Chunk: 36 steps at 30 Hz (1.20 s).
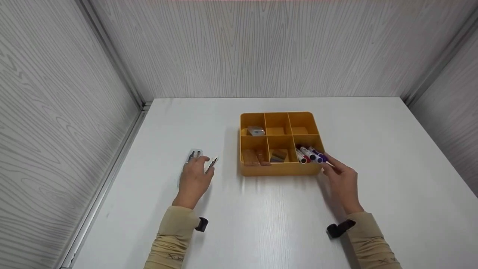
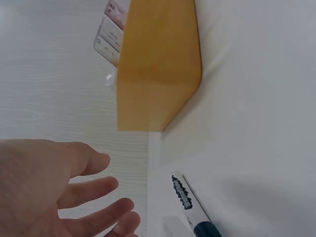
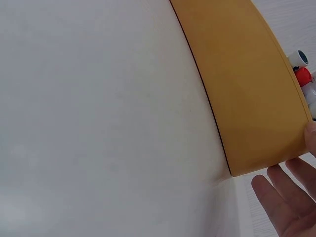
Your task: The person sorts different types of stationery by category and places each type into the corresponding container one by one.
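In the head view my left hand (image 1: 194, 179) hovers on the left with its fingers spread. A white marker with a dark end (image 2: 190, 202) lies on the table beside it, apart from the fingers in the left wrist view. Partly under that hand is a clear case (image 1: 195, 152) with dark slim items inside. My right hand (image 1: 341, 183) holds the front right corner of a yellow divided box (image 1: 280, 170). Its thumb is at the front rim and its other fingers lie along the side. Several markers (image 1: 308, 154) lean in the front right compartment, close to those fingertips.
Translucent blocks (image 1: 255, 157) sit in the front left compartment, and small dark strips (image 1: 278, 155) in the front middle one. A clear item (image 1: 256, 130) stands in the back left compartment. Wood-grain panels (image 1: 242, 48) enclose the white table (image 1: 257, 224) at the back and sides.
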Each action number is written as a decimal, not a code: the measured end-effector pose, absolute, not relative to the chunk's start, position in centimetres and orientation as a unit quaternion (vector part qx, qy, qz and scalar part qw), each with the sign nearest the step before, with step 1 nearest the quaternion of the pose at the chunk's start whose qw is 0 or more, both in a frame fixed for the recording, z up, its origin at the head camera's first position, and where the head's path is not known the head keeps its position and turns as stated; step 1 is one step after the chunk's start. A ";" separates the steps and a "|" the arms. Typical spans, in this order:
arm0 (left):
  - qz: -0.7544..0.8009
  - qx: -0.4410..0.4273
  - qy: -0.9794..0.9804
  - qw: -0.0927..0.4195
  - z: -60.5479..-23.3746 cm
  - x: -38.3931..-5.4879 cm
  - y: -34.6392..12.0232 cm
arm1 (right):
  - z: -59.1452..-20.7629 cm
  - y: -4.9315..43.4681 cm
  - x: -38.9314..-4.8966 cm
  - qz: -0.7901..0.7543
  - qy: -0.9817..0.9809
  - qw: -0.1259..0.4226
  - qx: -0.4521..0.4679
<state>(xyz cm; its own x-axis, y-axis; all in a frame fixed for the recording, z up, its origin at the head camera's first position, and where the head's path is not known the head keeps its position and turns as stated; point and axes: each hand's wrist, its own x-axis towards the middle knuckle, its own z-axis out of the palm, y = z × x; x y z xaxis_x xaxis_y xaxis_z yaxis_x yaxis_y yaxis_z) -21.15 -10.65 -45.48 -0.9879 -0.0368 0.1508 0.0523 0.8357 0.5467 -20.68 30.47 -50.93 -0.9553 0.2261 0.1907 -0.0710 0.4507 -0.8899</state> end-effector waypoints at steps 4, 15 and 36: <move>-0.228 0.011 -0.970 0.085 -46.6 -21.1 -11.0 | -51.0 30.5 -20.7 0.518 -0.842 0.146 -0.046; -0.143 -0.026 -0.981 0.130 -49.0 -21.1 -11.0 | -50.8 30.4 -20.6 0.526 -0.837 0.142 -0.054; -0.144 -0.049 -0.977 0.152 -50.3 -20.9 -10.7 | -50.9 30.3 -20.7 0.520 -0.839 0.154 -0.045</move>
<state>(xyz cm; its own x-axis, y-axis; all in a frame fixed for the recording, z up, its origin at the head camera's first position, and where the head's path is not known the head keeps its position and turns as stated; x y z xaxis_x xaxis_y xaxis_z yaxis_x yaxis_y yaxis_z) -20.86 -10.66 -50.26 -0.9489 0.0513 0.3113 0.1391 0.9536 0.2670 -20.67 30.34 -50.91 -0.9485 0.2361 0.2113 -0.0844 0.4545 -0.8867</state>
